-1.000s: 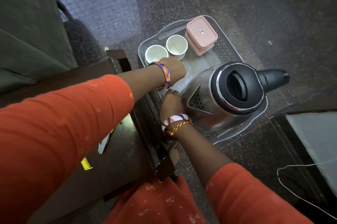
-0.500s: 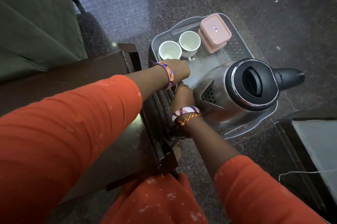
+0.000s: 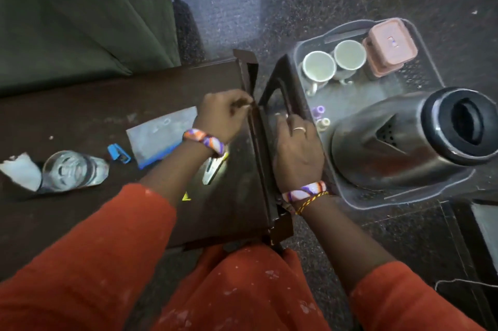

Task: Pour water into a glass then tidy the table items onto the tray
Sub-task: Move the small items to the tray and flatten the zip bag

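A clear plastic tray (image 3: 393,203) sits on the floor to the right of the dark table (image 3: 80,104). It carries a steel kettle (image 3: 390,147) with a black lid, two white cups (image 3: 319,66) (image 3: 349,54), a pink lidded box (image 3: 389,48) and two tiny bottles, one purple (image 3: 319,110) and one cream (image 3: 324,123). A glass of water (image 3: 71,170) stands at the table's left. My left hand (image 3: 226,115) is curled shut at the table's right edge. My right hand (image 3: 296,147) lies palm down by the tray's left rim, holding nothing I can see.
On the table lie crumpled white paper (image 3: 20,171), a small blue object (image 3: 118,153), a grey pouch with a blue edge (image 3: 164,136), a shiny metal item (image 3: 213,169) and a yellow scrap (image 3: 186,197). Green fabric (image 3: 80,7) hangs behind. A white cable (image 3: 458,282) trails on the floor.
Both hands have drawn back from inside the tray towards the table's edge. The view has swung left, so the tabletop and its items now show.
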Tool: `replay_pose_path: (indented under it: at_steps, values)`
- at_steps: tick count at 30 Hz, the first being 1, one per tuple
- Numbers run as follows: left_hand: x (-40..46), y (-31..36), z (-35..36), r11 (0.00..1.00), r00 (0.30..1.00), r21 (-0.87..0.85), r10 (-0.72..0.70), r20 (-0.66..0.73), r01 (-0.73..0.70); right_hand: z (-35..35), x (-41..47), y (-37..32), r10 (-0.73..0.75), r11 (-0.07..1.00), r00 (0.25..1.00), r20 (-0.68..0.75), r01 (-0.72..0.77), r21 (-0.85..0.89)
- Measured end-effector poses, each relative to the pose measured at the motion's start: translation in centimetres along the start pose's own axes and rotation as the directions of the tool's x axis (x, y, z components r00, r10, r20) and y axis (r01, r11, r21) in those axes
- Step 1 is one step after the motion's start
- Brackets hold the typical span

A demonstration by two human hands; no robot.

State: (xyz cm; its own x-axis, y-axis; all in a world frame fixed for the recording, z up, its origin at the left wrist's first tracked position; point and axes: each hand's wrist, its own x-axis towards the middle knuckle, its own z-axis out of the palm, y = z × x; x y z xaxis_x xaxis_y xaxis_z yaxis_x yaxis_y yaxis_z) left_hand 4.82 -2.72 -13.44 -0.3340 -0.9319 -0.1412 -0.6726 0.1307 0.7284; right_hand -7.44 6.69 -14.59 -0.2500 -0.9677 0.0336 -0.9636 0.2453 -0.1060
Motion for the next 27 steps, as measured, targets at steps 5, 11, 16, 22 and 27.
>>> replay_pose_path:
  at_steps: [5, 11, 16, 22, 27]
  values:
    - [-8.6, -9.8, -1.7, 0.879, 0.884, 0.100, -0.464, -0.057, 0.467, 3.5, -1.4, -6.9, -0.021, 0.953, 0.818, 0.575, -0.158, 0.259]
    - [-11.5, -16.7, -0.6, 0.680, 0.692, 0.196, -0.722, 0.010, 0.706, 10.2, -1.1, -13.1, 0.121, 0.915, 0.735, 0.668, -0.344, 0.212]
    - [-10.1, -18.1, 0.9, 0.655, 0.678, 0.247, -0.735, -0.009, 0.714, 13.3, -1.1, -14.2, 0.152, 0.946, 0.730, 0.667, -0.302, 0.116]
    - [-9.7, -19.7, -2.8, 0.708, 0.612, -0.005, -0.614, -0.498, 0.706, 12.7, -2.5, -13.5, 0.114, 0.930, 0.787, 0.606, -0.299, 0.213]
    - [-4.8, -23.2, -7.4, 0.601, 0.620, 0.188, -0.677, -0.397, 0.777, 12.7, -2.6, -13.7, 0.142, 0.904, 0.801, 0.581, -0.344, 0.253]
